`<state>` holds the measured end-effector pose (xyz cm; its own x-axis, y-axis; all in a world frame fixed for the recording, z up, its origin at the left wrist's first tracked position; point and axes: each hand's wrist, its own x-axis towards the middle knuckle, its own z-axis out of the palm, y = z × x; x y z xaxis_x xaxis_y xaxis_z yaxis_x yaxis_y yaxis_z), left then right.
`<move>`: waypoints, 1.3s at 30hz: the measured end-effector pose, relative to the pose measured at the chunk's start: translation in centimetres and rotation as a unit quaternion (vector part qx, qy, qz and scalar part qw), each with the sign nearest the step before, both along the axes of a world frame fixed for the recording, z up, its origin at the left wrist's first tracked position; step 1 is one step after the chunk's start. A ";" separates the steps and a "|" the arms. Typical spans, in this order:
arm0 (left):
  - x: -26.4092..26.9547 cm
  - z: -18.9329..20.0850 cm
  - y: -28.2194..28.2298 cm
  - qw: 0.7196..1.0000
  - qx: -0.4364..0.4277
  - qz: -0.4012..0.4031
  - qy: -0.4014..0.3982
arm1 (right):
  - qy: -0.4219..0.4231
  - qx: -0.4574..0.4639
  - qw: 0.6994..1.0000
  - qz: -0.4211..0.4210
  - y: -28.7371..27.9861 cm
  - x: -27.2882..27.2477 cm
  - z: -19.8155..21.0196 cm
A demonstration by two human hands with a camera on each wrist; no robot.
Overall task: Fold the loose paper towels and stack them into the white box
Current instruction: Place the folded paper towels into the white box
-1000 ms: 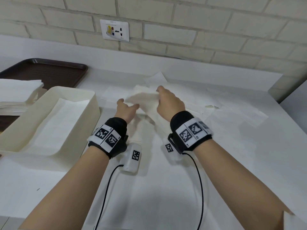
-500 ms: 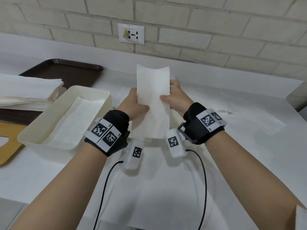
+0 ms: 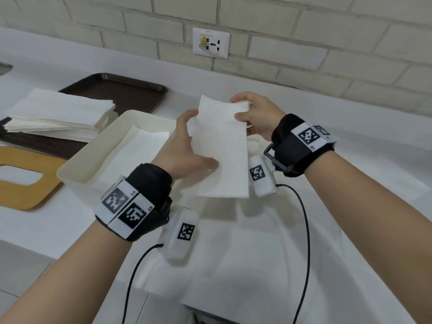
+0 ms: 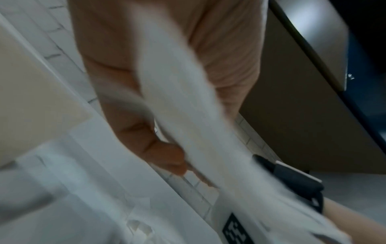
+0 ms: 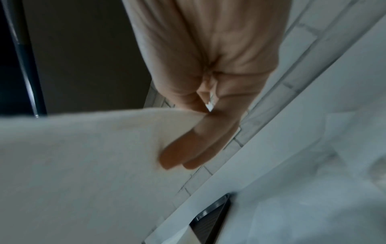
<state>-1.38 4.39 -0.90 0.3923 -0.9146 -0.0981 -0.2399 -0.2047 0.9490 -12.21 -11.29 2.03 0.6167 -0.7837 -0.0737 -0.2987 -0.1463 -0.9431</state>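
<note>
A folded white paper towel (image 3: 222,150) is held up above the counter between both hands. My left hand (image 3: 187,146) grips its left edge, thumb on the front; the left wrist view shows the towel (image 4: 188,102) blurred across the palm. My right hand (image 3: 254,118) pinches its top right corner, and the right wrist view shows the towel (image 5: 83,156) caught between thumb and fingers. The white box (image 3: 77,169) stands just left of my left hand, with a folded towel (image 3: 138,150) lying flat inside it.
A stack of paper towels (image 3: 60,118) lies on a dark brown tray (image 3: 131,90) at the back left. A wooden lid with a slot (image 3: 25,174) lies left of the box. Loose sheets (image 3: 257,265) cover the white counter below my hands. A brick wall with a socket (image 3: 211,42) stands behind.
Both hands lifted a towel from the loose sheets, held it upright, and have carried it left toward the box, tilting it. The view has also turned left.
</note>
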 end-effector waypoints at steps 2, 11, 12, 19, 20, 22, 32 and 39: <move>0.5 0.2 1.6 1.000 0.003 -0.012 -0.020 | -0.013 -0.019 1.000 0.006 0.4 0.9 -0.2; 6.1 3.2 6.7 0.990 -0.020 0.099 -0.099 | 0.038 -0.254 0.966 0.033 1.4 7.0 1.0; 6.7 3.5 7.2 0.988 -0.021 0.115 -0.103 | 0.044 -0.265 0.963 0.036 1.6 7.8 1.2; 9.3 0.6 7.2 0.937 0.167 0.158 -0.262 | 0.128 -0.294 0.941 0.104 4.2 12.6 -1.6; 9.4 0.0 7.1 0.934 0.195 0.148 -0.259 | 0.143 -0.290 0.940 0.105 4.5 13.1 -2.3; 9.6 -0.7 7.0 0.928 0.246 0.131 -0.247 | 0.201 -0.291 0.928 0.117 5.0 14.1 -3.4; 9.7 -1.6 6.1 0.859 0.367 0.058 -0.353 | 0.385 -0.349 0.832 0.195 5.8 16.4 -3.6; 9.5 -1.8 5.8 0.811 0.369 0.029 -0.453 | 0.434 -0.421 0.755 0.253 6.4 16.4 -3.6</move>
